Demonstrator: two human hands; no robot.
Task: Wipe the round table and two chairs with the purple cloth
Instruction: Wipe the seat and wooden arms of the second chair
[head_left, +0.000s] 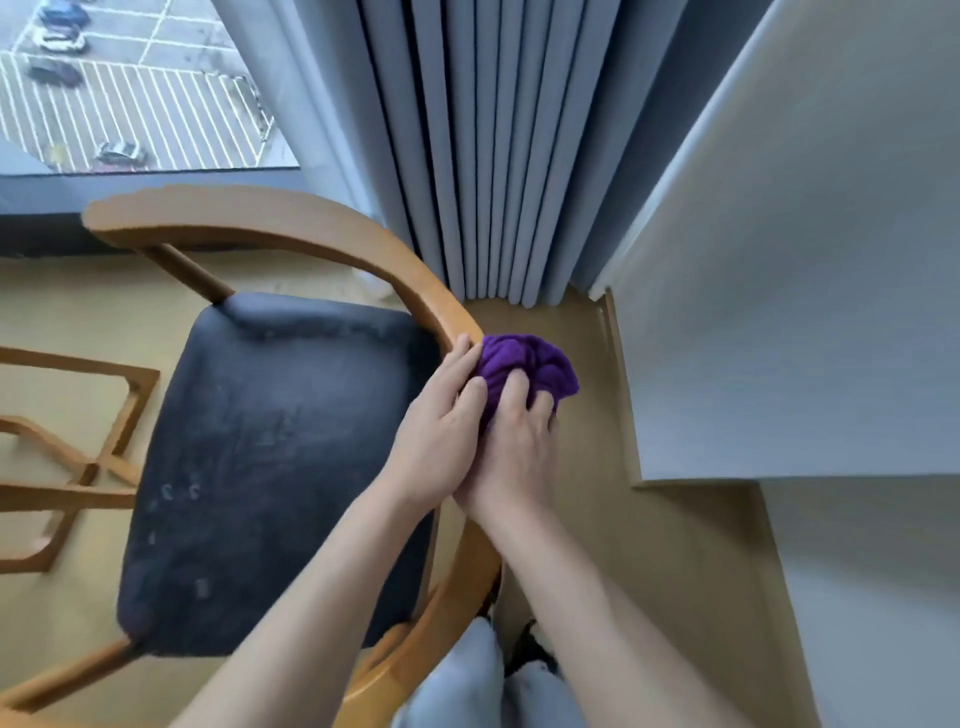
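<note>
Wiping chair rail: purple cloth (527, 366) sits bunched on the curved wooden backrest (291, 228), which arcs up-left from my fingers. Right hand (514, 447) is nearest, fingers curled into the cloth, gripping it. Left hand (441, 431) lies just beside, fingers straight and together, touching rail and cloth edge. Dark seat (270, 467) sits left.

Wood, worn leather-like upholstery and soft cloth

The chair (291, 228) has a smooth, light-brown wooden frame with a slight sheen; its seat pad (270, 467) is dark, matt and scuffed. The purple cloth (524, 364) looks plush and fuzzy. The grey curtain (467, 156) is matt pleated fabric.
</note>
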